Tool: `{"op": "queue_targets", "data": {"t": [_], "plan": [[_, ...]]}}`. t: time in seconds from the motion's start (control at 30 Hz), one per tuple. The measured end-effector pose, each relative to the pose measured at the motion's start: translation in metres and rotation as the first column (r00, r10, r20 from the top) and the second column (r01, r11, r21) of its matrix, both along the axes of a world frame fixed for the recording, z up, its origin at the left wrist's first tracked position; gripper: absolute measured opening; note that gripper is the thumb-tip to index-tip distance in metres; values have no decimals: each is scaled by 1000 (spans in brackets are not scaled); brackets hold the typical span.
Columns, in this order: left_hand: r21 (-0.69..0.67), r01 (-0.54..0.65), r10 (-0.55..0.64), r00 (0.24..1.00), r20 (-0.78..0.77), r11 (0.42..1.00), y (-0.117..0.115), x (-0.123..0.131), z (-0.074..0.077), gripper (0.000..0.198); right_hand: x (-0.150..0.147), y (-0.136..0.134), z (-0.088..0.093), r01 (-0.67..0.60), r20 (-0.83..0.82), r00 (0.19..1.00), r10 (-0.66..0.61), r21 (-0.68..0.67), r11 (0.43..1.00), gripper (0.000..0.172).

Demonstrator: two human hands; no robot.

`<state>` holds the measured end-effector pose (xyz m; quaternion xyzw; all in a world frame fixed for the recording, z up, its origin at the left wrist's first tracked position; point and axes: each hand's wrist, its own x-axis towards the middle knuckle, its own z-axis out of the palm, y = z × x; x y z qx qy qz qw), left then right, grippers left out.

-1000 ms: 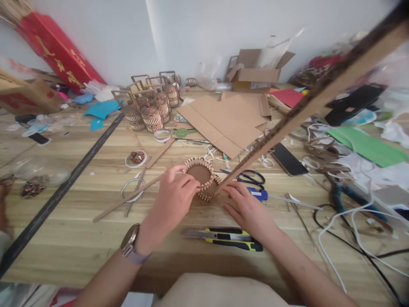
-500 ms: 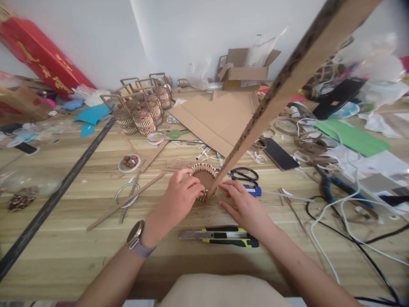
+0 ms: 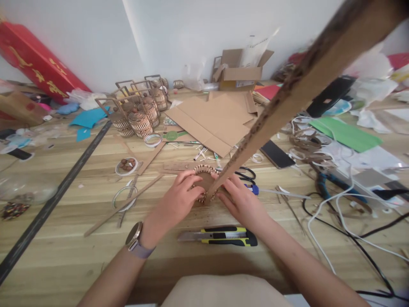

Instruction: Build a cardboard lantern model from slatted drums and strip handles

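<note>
A small round basket (image 3: 204, 169) with a slatted cardboard wall and a flat brown base sits on the table in front of me. From its near right edge a long strip of corrugated cardboard (image 3: 255, 132) rises toward the upper right, hiding part of the wall. My left hand (image 3: 183, 192) is closed on the basket's left rim, thumb on the near side. On the opposite side my right hand (image 3: 241, 198) has its fingers pressed to the wall and the strip. A yellow and black utility knife (image 3: 220, 236) lies just below both hands.
Finished slatted baskets with handles (image 3: 140, 119) stand at the back left. Cardboard sheets (image 3: 214, 123) lie behind the work. Black scissors (image 3: 246, 174), a phone (image 3: 277, 154) and white cables (image 3: 315, 230) are on the right. A bowl of brown beads (image 3: 127, 165) sits left.
My right hand has moved in from beside the basket to its right wall, and its fingers have closed. The cardboard strip leans further right. My left hand stays on the rim.
</note>
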<state>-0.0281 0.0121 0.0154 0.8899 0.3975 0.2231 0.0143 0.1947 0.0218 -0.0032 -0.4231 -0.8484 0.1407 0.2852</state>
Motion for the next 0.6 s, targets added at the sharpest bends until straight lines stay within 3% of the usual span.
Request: {"op": "queue_targets", "data": {"t": [0.17,0.6], "plan": [[17,11,-12,1000,17,1000,3,4,-1,22,-2,2,0,1,-25,1000,0,37,999,34],[-3,44,-44,999,27,999,6,-4,-4,22,4,6,-2,-15,-6,1000,16,42,999,29]]}}
